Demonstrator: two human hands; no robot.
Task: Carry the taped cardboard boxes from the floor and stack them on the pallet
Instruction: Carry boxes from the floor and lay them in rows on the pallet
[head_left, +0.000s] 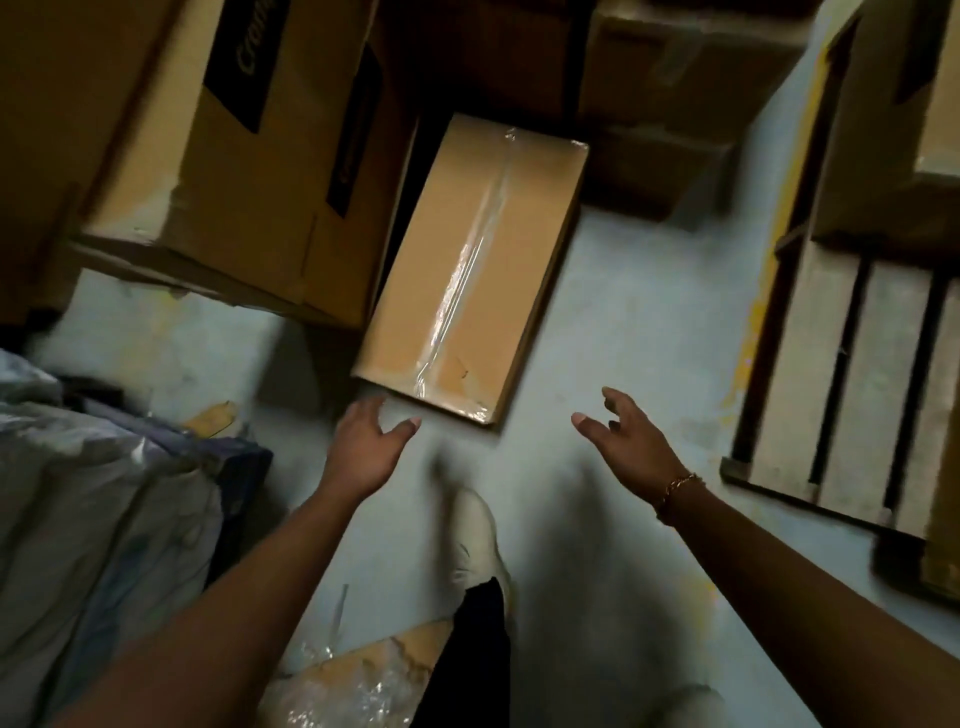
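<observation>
A long taped cardboard box (467, 270) lies flat on the pale floor, clear tape shining along its top seam. My left hand (366, 441) reaches out just short of the box's near left corner, fingers spread and holding nothing. My right hand (623, 434), with a chain bracelet at the wrist, hovers open to the right of the box's near end, a gap of floor between them. The wooden pallet (841, 374) sits on the floor at the right, with a cardboard box (904, 130) on its far part.
A big printed carton (249, 171) leans at the upper left, touching the taped box's left side. More dark cartons (670, 104) stand behind. White sacks (88, 499) fill the lower left. My shoe (475, 535) and a torn cardboard scrap (374, 670) lie below.
</observation>
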